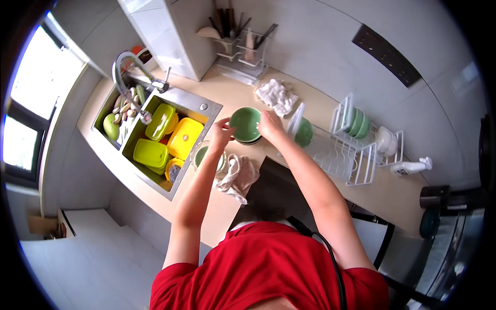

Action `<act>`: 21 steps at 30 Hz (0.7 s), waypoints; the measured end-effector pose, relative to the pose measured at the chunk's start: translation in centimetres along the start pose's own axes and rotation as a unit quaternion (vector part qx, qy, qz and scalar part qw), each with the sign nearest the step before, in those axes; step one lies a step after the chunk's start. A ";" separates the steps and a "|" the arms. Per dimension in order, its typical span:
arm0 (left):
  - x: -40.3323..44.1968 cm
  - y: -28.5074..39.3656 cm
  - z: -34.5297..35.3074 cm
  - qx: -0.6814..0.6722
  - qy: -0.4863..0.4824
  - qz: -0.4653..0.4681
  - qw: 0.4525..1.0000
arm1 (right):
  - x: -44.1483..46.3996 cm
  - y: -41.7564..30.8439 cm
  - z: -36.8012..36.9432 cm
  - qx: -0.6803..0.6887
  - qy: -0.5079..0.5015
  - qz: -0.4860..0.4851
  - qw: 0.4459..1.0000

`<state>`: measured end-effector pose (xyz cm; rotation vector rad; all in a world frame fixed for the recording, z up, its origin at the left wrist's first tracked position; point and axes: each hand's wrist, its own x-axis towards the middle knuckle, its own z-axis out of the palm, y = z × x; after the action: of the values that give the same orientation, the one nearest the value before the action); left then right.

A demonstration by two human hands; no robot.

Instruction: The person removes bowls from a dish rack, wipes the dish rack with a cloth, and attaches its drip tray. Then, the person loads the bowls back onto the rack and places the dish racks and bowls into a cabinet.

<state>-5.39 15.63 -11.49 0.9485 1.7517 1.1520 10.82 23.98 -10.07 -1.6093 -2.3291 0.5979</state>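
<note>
Far left of the left hand, I noted vegetables (123, 108) in one sink compartment; nearer to it, yellow (186, 138) and lime-green containers (150, 152) filled the next compartment of the sink (211, 113). A glass bowl (195, 154) sat just beside the left wrist, partly hidden by the forearm; a crumpled cloth (238, 178) lay on its near side.

I had the left hand (222, 133) curled nearly closed, gripping the left rim of the green bowl (245, 123). The bowl was upright between both hands, with darker rims showing beneath it; I could not tell how many. The right hand (270, 124) was bunched around the opposite rim, thumb toward the inside.

Just beyond the right hand lay a white cloth (277, 97); to its right stood a wire rack (361, 173), then, well apart, a spray bottle (412, 166).
</note>
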 end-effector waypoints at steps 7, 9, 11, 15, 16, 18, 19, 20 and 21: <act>-3.8 7.3 -0.8 -0.155 -0.011 0.072 0.985 | -3.1 -4.0 -11.3 0.036 -0.002 -0.050 0.998; -6.2 11.0 0.2 -0.175 -0.049 0.085 0.980 | -4.6 -3.8 -15.4 0.049 0.025 -0.069 0.996; -7.8 12.9 2.0 -0.194 -0.081 0.080 0.974 | -5.3 -1.2 -17.8 0.130 0.052 -0.107 0.984; -11.0 14.5 7.5 -0.277 -0.154 0.057 0.947 | -9.7 2.7 -24.9 0.416 -0.159 -0.004 0.896; -12.0 14.5 9.1 -0.301 -0.163 0.055 0.938 | -10.8 4.0 -26.2 0.411 -0.174 0.008 0.895; -13.7 14.0 12.1 -0.330 -0.193 0.026 0.924 | -12.3 7.5 -26.8 0.420 -0.183 0.018 0.889; -14.3 13.2 13.7 -0.344 -0.208 0.003 0.915 | -13.1 9.1 -26.9 0.426 -0.189 0.042 0.884; -14.7 12.0 15.3 -0.359 -0.223 -0.021 0.906 | -13.7 10.4 -26.8 0.432 -0.195 0.065 0.878; -14.9 10.7 16.8 -0.383 -0.242 -0.055 0.890 | -14.0 11.6 -26.4 0.429 -0.199 0.064 0.879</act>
<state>17.25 10.96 -2.28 0.5597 0.8147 1.2465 36.67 19.52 8.36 -1.2534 -1.7106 1.8165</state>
